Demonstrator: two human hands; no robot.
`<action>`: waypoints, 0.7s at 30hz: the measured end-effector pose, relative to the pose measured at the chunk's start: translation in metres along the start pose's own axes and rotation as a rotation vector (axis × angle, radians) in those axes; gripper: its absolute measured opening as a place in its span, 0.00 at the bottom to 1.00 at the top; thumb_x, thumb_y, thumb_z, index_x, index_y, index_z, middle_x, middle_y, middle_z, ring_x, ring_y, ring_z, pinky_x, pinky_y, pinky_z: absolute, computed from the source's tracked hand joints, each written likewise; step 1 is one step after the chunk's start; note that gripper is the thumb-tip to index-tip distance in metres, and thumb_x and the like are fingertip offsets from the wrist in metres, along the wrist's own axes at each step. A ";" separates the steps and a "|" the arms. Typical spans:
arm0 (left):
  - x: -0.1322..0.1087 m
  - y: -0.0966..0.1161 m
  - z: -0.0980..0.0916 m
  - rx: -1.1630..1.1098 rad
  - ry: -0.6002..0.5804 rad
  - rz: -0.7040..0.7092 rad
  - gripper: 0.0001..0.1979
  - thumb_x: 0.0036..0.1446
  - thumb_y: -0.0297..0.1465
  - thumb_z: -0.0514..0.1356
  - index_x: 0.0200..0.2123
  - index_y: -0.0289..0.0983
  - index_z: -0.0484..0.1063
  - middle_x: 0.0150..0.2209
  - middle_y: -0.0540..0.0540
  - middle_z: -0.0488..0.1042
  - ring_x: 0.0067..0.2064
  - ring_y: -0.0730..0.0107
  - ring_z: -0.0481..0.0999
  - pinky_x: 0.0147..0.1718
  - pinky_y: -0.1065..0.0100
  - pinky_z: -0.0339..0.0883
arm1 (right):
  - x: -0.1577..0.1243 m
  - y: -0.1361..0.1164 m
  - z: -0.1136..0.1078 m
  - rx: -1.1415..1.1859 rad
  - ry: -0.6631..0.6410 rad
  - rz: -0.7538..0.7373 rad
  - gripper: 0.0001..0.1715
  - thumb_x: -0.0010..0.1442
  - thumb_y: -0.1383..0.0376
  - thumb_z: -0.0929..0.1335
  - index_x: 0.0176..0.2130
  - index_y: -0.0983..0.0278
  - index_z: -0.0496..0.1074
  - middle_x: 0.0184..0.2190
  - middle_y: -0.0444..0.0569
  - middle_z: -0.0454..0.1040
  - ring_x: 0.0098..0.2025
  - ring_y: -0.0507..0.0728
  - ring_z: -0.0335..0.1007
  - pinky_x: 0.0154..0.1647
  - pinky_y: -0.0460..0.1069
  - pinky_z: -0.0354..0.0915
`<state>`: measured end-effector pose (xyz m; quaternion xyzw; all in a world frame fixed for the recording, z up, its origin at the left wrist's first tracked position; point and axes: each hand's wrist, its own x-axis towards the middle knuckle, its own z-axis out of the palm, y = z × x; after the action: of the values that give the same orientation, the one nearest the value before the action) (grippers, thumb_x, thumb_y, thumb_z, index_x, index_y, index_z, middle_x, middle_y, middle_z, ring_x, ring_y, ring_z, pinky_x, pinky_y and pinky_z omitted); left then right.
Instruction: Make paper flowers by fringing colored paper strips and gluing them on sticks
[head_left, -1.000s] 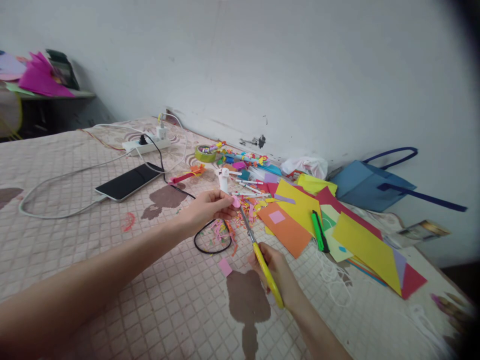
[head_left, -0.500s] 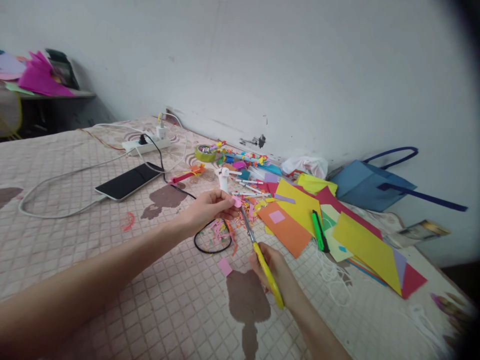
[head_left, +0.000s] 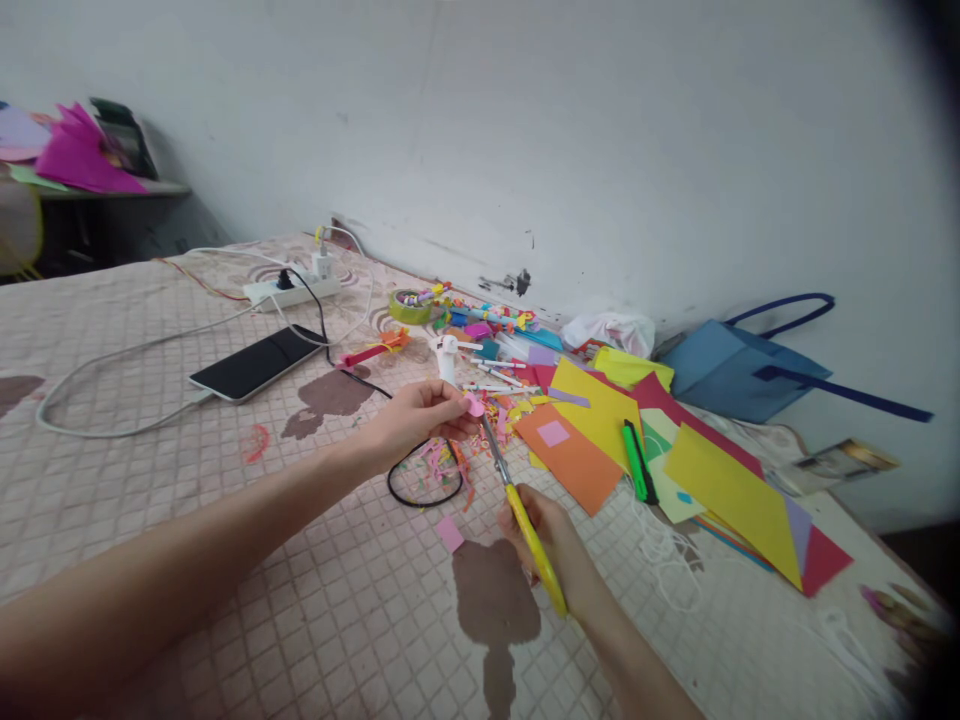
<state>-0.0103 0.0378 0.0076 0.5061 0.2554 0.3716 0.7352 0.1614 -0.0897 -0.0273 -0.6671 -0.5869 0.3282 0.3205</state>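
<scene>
Between thumb and fingers, my left hand (head_left: 430,410) pinches a small piece of pink paper (head_left: 475,405). My right hand (head_left: 546,535) is closed around the yellow handles of a pair of scissors (head_left: 536,550). The blades point up and away, with their tips at the pink paper. Below them a pink paper square (head_left: 450,534) lies on the tablecloth. Colourful paper scraps (head_left: 439,460) are strewn under and beyond my left hand. Behind that hand stands a white hot glue gun (head_left: 446,360), partly hidden.
Coloured paper sheets (head_left: 720,490), a green cutter knife (head_left: 639,462), white string (head_left: 664,550) and a blue bag (head_left: 742,370) lie to the right. Left are a phone (head_left: 259,362) and a power strip (head_left: 292,290). Green tape (head_left: 409,306) sits near the wall.
Both hands stay nearly in place. The pink paper shows slightly more beside the scissor tips; otherwise the scene looks the same.
</scene>
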 end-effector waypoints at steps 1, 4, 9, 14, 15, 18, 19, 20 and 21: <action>0.000 0.000 0.000 0.002 0.001 0.000 0.09 0.51 0.32 0.63 0.28 0.32 0.67 0.30 0.46 0.75 0.30 0.75 0.75 0.35 0.70 0.69 | 0.000 0.000 0.000 0.002 0.003 -0.002 0.15 0.56 0.56 0.64 0.25 0.61 0.58 0.14 0.35 0.52 0.13 0.46 0.48 0.10 0.41 0.49; 0.000 -0.001 -0.001 0.003 0.006 0.006 0.10 0.51 0.33 0.63 0.28 0.32 0.67 0.30 0.46 0.75 0.30 0.75 0.75 0.34 0.70 0.69 | 0.000 0.000 0.000 -0.005 0.024 -0.013 0.16 0.55 0.56 0.64 0.24 0.61 0.58 0.15 0.36 0.53 0.13 0.46 0.48 0.10 0.41 0.49; 0.000 0.001 -0.001 -0.008 0.015 0.011 0.09 0.50 0.32 0.63 0.28 0.32 0.67 0.30 0.46 0.75 0.30 0.76 0.75 0.34 0.71 0.68 | 0.001 0.001 0.000 -0.010 0.018 -0.017 0.16 0.55 0.55 0.65 0.24 0.61 0.58 0.14 0.36 0.53 0.13 0.46 0.48 0.10 0.41 0.49; 0.000 0.001 -0.001 0.005 0.013 0.022 0.09 0.50 0.32 0.63 0.27 0.33 0.67 0.29 0.47 0.75 0.30 0.75 0.75 0.34 0.69 0.68 | 0.001 0.002 0.000 -0.037 0.019 -0.046 0.15 0.55 0.57 0.64 0.24 0.61 0.57 0.15 0.36 0.53 0.14 0.46 0.49 0.11 0.41 0.49; 0.000 0.001 -0.001 0.006 0.004 0.025 0.09 0.50 0.32 0.63 0.27 0.33 0.67 0.30 0.47 0.75 0.30 0.75 0.75 0.35 0.69 0.68 | 0.001 0.001 -0.001 -0.046 0.013 -0.049 0.15 0.55 0.57 0.64 0.24 0.61 0.57 0.16 0.36 0.53 0.14 0.46 0.49 0.11 0.41 0.50; 0.000 0.001 -0.001 0.029 -0.023 0.033 0.10 0.50 0.33 0.63 0.27 0.33 0.67 0.29 0.47 0.75 0.30 0.75 0.75 0.36 0.68 0.68 | 0.000 -0.001 -0.003 -0.064 0.007 -0.052 0.14 0.56 0.58 0.64 0.25 0.62 0.57 0.17 0.36 0.53 0.15 0.46 0.50 0.12 0.41 0.51; 0.000 0.001 -0.001 0.041 -0.028 0.033 0.10 0.50 0.33 0.63 0.27 0.33 0.67 0.28 0.47 0.75 0.30 0.74 0.75 0.36 0.68 0.68 | 0.000 -0.002 -0.003 -0.068 0.009 -0.053 0.14 0.56 0.58 0.63 0.25 0.61 0.57 0.17 0.36 0.53 0.15 0.46 0.50 0.12 0.41 0.51; 0.000 0.001 -0.001 0.053 -0.030 0.031 0.10 0.50 0.33 0.63 0.27 0.33 0.67 0.28 0.47 0.75 0.30 0.74 0.75 0.36 0.68 0.68 | -0.001 -0.003 -0.004 -0.071 0.011 -0.054 0.14 0.56 0.58 0.63 0.25 0.61 0.57 0.17 0.36 0.53 0.15 0.46 0.50 0.12 0.41 0.51; 0.000 0.001 0.000 0.061 -0.030 0.029 0.10 0.50 0.33 0.63 0.28 0.33 0.67 0.28 0.47 0.75 0.30 0.74 0.75 0.36 0.68 0.68 | -0.001 -0.004 -0.004 -0.073 0.012 -0.053 0.14 0.55 0.58 0.63 0.24 0.61 0.56 0.17 0.36 0.53 0.15 0.46 0.50 0.13 0.42 0.51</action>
<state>-0.0111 0.0380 0.0084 0.5372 0.2484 0.3667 0.7178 0.1621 -0.0901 -0.0215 -0.6647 -0.6138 0.2940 0.3082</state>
